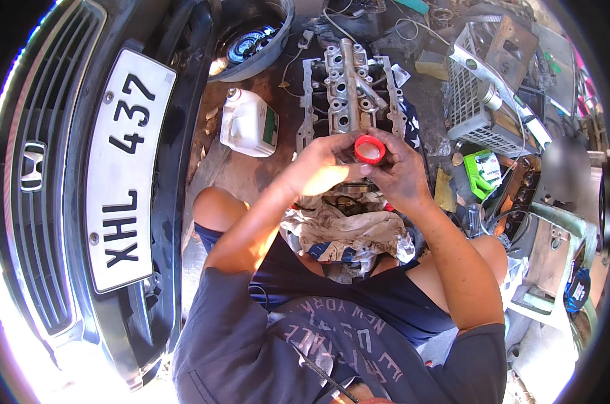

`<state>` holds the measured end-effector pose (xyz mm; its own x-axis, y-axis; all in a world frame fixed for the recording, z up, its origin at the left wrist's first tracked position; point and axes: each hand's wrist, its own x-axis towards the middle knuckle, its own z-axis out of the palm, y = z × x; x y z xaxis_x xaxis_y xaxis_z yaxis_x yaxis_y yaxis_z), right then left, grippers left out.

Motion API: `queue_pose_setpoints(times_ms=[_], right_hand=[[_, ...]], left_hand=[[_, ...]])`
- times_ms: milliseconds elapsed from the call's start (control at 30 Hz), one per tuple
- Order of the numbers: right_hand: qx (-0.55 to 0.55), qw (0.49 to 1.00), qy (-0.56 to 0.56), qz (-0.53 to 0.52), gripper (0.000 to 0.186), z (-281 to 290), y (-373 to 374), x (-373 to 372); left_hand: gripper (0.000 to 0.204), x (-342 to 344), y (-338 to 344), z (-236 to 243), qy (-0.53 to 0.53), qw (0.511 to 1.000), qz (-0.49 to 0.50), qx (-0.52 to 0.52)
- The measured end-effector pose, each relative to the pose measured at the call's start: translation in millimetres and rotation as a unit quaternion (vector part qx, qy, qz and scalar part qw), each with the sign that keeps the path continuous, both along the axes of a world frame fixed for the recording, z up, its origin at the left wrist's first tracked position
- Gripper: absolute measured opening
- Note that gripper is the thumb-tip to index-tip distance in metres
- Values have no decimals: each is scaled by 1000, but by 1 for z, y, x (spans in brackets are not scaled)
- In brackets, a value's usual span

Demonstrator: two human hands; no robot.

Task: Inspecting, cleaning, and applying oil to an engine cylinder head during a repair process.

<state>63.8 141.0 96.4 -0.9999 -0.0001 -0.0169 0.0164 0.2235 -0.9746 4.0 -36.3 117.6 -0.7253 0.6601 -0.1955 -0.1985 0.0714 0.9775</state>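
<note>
My left hand (328, 165) and my right hand (399, 175) both grip a small round red cap-like object (369, 140), tilted so its pale inside faces up. The fingers of both are curled around its sides. Just beneath them and beyond lies a metal cylinder head (342, 87) with a central tube and several bolt holes. A crumpled, stained cloth (345, 232) lies between my knees. A white plastic jug (244, 124) with a green label stands left of the cylinder head.
A car's front bumper (190, 87) fills the left side. A grey tub (221, 71) holding parts sits at back left. At right are a grey plastic crate (473, 124), a green bottle (478, 178), loose metal parts and a pale green frame (557, 222). Cables lie around the back.
</note>
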Motion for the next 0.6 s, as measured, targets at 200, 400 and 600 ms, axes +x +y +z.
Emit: queue_pose_setpoints(times_ms=[200, 400, 600], right_hand=[[-30, 999, -5, -20, 48, -1, -6, 6], [8, 998, -27, -64, 46, 3, 9, 8], [76, 996, -4, -49, 47, 8, 13, 7]], left_hand=[[73, -93, -109, -30, 301, 742, 267, -536], [78, -147, -182, -105, 89, 687, 311, -651], [62, -139, -218, -143, 235, 699, 354, -576]])
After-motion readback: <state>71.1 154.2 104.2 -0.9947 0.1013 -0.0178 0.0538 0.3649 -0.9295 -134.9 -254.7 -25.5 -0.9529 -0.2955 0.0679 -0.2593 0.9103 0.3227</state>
